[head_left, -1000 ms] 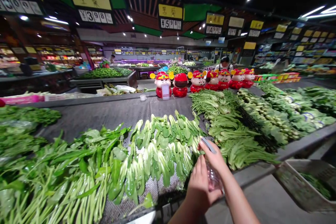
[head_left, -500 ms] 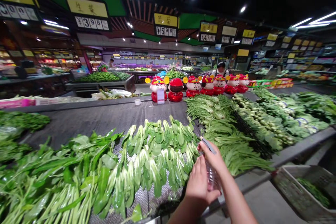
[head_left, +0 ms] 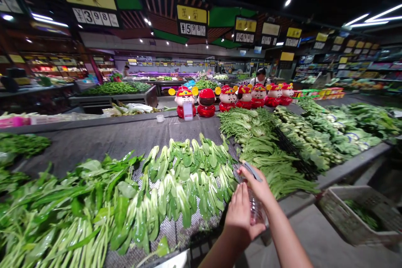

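Note:
Both of my hands hold a clear spray bottle with a grey top, at the lower right of centre. My right hand is closed around its neck and trigger head. Lower down, my left hand wraps the ribbed body from the left side, thumb across the bottom. The nozzle points forward, toward the shelf. Just left of the hands, rows of wet bok choy lie on a mesh mat. Long-leafed greens are stacked beyond and to the right of the bottle.
Leafy stems fill the left of the sloped shelf. Several red figurines line its back edge. A grey crate with greens stands on the floor at right. Price signs hang above. Another person stands behind the shelf.
The view has turned slightly, shifting the scene left and upward. My hands keep the same grip on the spray bottle, almost unmoved in the picture.

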Action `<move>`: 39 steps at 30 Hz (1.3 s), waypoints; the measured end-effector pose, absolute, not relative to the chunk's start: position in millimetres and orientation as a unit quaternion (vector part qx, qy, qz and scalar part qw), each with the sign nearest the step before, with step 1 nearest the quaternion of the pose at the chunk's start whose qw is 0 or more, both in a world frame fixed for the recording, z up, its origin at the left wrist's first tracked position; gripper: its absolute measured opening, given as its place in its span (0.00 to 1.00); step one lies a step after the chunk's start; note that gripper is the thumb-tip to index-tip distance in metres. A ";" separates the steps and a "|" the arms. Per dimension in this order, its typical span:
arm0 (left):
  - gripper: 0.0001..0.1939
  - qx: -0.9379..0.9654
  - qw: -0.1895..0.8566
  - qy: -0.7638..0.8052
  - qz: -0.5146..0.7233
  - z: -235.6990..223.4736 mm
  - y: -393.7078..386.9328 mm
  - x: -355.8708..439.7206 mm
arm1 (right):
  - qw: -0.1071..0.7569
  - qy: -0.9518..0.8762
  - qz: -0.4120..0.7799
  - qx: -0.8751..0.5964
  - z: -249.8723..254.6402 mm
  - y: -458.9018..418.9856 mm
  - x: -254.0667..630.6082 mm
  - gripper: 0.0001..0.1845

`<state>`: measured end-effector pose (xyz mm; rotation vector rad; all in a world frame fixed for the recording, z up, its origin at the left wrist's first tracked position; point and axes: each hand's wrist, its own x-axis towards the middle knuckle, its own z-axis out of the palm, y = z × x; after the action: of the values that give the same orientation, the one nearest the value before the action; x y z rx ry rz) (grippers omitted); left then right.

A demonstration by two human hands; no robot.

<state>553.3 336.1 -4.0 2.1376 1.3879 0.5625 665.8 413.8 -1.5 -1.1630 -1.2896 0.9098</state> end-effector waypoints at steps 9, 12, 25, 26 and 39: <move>0.53 0.804 0.243 0.499 0.213 -28.7 318.1 562.1 | 0.535 -0.541 0.384 -0.523 -16.3 386.1 669.6 0.22; 0.54 0.805 0.246 0.493 0.221 -31.2 312.7 562.9 | 0.518 -0.546 0.401 -0.523 -17.2 382.5 671.7 0.23; 0.55 0.817 0.300 0.450 0.200 -41.1 293.7 542.9 | 0.492 -0.533 0.397 -0.562 -43.5 361.8 663.4 0.27; 0.55 0.819 0.302 0.444 0.202 -42.9 291.6 540.6 | 0.490 -0.529 0.399 -0.566 -46.5 359.3 662.1 0.27; 0.55 0.830 0.298 0.443 0.160 -65.7 270.7 517.7 | 0.493 -0.524 0.334 -0.608 -64.2 329.0 645.2 0.25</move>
<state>517.7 270.7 -65.7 2.2065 1.1762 0.4254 645.2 329.0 -64.2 -1.4748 -1.2716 0.8112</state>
